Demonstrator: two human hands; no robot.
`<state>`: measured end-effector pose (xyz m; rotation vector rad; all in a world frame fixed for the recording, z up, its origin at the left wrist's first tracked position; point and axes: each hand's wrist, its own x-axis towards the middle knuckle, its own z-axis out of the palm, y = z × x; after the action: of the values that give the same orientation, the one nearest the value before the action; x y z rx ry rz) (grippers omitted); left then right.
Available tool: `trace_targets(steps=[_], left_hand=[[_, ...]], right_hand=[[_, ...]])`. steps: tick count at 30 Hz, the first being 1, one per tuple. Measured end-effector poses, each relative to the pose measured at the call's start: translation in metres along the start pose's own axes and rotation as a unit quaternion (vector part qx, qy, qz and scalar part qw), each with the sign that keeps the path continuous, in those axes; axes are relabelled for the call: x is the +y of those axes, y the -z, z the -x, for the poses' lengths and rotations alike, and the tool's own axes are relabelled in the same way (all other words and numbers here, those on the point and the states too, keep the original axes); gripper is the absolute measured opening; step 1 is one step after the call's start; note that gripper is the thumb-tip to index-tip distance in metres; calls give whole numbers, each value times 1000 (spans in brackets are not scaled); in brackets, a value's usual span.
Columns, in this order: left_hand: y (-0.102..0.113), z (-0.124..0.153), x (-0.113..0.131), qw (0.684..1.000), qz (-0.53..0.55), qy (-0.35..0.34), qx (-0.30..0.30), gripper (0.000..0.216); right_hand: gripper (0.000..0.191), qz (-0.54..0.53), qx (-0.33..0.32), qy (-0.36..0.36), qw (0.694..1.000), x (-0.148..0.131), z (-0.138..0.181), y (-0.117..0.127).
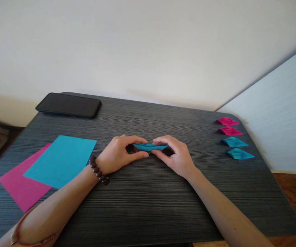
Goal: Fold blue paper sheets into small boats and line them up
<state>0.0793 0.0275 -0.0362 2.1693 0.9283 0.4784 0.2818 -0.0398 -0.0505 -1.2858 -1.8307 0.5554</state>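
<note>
A blue folded paper boat [150,147] is held between both hands over the middle of the dark table. My left hand [121,151], with a dark bead bracelet at the wrist, pinches its left part between thumb and fingers. On the other side, my right hand [175,151] grips the right part the same way, fingertips behind and thumb in front. The boat's pointed ends show inside the curve of each hand. Fingers cover part of its far side.
At the right edge stand folded pink boats [230,130] and blue boats [240,153] in a column. Blue paper [63,161] overlaps pink paper [25,190] at left. A black phone-like slab [69,104] lies at the back left of the table [148,212], near the wall [148,51].
</note>
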Motion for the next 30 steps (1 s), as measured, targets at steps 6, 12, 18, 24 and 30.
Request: trace_targets(steps=[6,12,18,24,30], left_hand=[[-6,0,0,998,-26,-49,12,15],[-4,0,0,999,0,-37,-17,19],[3,-2,5,995,68,-5,-71,25],[13,-5,1,982,124,-30,-141,29],[15,-3,-3,991,78,2,-108,25]], right_hand=[[11,-28,-15,14,999,-5,-1,-4],[8,-32,-10,-27,999,-5,-3,0],[13,-27,-34,-62,997,-6,-7,2],[15,-22,-57,-55,997,-4,-8,6],[15,-41,-62,-75,994,3,-5,11]])
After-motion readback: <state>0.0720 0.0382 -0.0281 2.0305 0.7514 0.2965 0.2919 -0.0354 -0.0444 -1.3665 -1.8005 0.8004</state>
